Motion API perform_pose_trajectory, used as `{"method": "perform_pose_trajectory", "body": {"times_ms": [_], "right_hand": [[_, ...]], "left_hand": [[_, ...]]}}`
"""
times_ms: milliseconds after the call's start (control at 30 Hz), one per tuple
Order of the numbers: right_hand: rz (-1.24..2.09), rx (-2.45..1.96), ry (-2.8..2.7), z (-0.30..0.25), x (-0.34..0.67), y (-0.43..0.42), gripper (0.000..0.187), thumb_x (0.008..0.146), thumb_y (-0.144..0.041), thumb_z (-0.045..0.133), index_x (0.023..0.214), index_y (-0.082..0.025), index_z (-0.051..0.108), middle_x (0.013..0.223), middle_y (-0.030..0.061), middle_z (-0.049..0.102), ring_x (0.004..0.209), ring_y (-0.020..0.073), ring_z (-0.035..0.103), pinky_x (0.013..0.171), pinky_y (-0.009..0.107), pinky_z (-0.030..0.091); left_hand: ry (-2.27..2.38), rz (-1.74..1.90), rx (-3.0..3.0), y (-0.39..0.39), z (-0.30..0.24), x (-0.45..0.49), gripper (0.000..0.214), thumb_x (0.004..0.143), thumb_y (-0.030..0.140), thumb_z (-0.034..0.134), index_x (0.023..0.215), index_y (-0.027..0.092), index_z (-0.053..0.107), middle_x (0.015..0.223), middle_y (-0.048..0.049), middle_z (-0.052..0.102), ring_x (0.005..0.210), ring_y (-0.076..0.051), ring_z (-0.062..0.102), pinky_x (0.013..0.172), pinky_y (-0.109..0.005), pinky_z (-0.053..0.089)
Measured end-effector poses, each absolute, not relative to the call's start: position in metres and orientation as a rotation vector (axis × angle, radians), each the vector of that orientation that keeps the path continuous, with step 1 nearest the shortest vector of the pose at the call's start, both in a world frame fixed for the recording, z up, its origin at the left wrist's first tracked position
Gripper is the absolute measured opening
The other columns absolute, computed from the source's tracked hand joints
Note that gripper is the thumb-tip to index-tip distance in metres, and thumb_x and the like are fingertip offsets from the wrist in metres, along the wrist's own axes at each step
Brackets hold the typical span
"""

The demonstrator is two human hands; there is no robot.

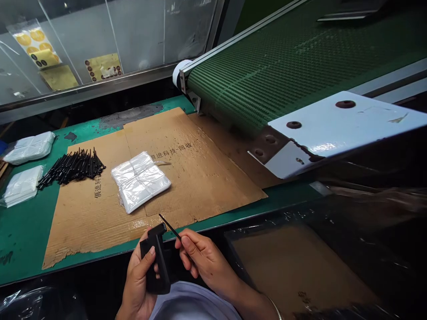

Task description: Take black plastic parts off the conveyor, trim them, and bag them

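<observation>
My left hand [138, 275] is closed around a black plastic part [156, 262], blocky with a raised head, held upright in front of my body. Pinched between thumb and fingers of my right hand [203, 258] is a thin black rod [169, 226]. Its free tip points up and left, close to the head of the black part but apart from it. Beyond my hands, a tied bundle of clear plastic bags [142, 180] lies on the cardboard sheet [207, 186]. A pile of similar black rods [75, 166] rests at the cardboard's left edge.
A green conveyor belt [283, 58] rises to the upper right, with a white metal bracket [350, 129] jutting near the table. More bag bundles [30, 146] lie on the green table [20, 231] at left. A plastic-lined box [300, 262] stands at lower right.
</observation>
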State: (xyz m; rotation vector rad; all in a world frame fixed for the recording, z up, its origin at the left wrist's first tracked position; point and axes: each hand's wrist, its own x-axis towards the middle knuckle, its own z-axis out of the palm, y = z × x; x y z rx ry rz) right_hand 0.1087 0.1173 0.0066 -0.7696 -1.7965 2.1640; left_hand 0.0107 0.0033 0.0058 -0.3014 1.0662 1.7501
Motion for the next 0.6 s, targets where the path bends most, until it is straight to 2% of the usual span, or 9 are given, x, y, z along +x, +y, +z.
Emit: {"method": "perform_pose_trajectory", "body": {"times_ms": [67, 233, 433, 600], "right_hand": [[1.944, -0.712, -2.002, 0.007, 0.11, 0.118, 0.049, 0.089, -0.058, 0.029, 0.067, -0.017, 0.046, 0.051, -0.0062, 0.038, 0.045, 0.007, 0.034, 0.044, 0.02, 0.028], [1.525, -0.528, -2.307, 0.014, 0.111, 0.118, 0.043, 0.096, -0.043, 0.021, 0.066, -0.019, 0.041, 0.057, -0.0034, 0.043, 0.051, 0.0088, 0.039, 0.05, 0.023, 0.032], [1.153, -0.353, -2.377, 0.008, 0.107, 0.118, 0.037, 0.096, -0.027, 0.023, 0.064, -0.019, 0.039, 0.055, -0.0023, 0.043, 0.048, 0.0095, 0.039, 0.047, 0.023, 0.03], [0.979, -0.243, -2.439, 0.003, 0.106, 0.12, 0.036, 0.095, -0.021, 0.025, 0.063, -0.02, 0.041, 0.054, -0.0014, 0.045, 0.048, 0.0107, 0.04, 0.048, 0.024, 0.029]], "left_hand": [[1.078, 1.737, -0.307, 0.004, 0.005, 0.012, 0.048, 0.066, 0.023, 0.075, 0.111, 0.022, 0.058, 0.054, 0.0074, 0.048, 0.04, -0.002, 0.04, 0.038, -0.012, 0.028], [1.073, 1.725, -0.334, 0.006, 0.006, 0.014, 0.05, 0.063, 0.024, 0.077, 0.109, 0.021, 0.057, 0.051, 0.0089, 0.044, 0.038, -0.001, 0.034, 0.038, -0.012, 0.029], [1.098, 1.7, -0.321, 0.004, 0.007, 0.018, 0.056, 0.063, 0.027, 0.077, 0.114, 0.022, 0.054, 0.048, 0.0097, 0.042, 0.037, -0.002, 0.034, 0.038, -0.013, 0.029], [1.131, 1.684, -0.33, 0.002, 0.003, 0.02, 0.061, 0.063, 0.03, 0.077, 0.118, 0.025, 0.053, 0.048, 0.0102, 0.04, 0.037, -0.002, 0.034, 0.037, -0.014, 0.029]]}}
